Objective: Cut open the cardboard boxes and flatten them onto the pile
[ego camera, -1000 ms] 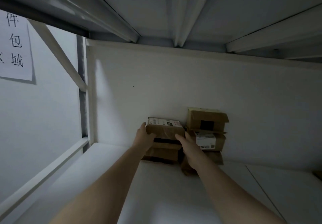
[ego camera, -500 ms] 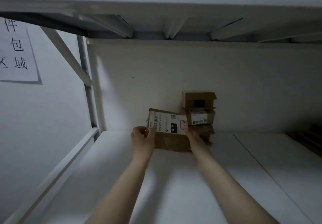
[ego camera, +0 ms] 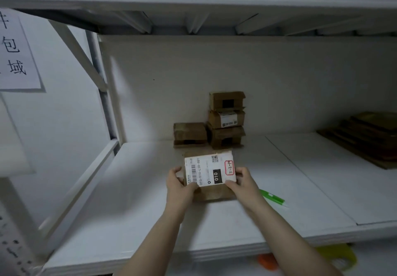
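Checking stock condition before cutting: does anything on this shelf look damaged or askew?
In the back stack of three, the top box has flaps sticking out and the bottom box looks crumpled, with a dark gap in front. The labelled box, held by the left hand and right hand, looks intact.

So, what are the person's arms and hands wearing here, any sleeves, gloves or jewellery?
Nothing visible. The left hand and right hand are ungloved, no rings seen; the left forearm and right forearm are bare down to the frame edge: no sleeves, watch or bands.
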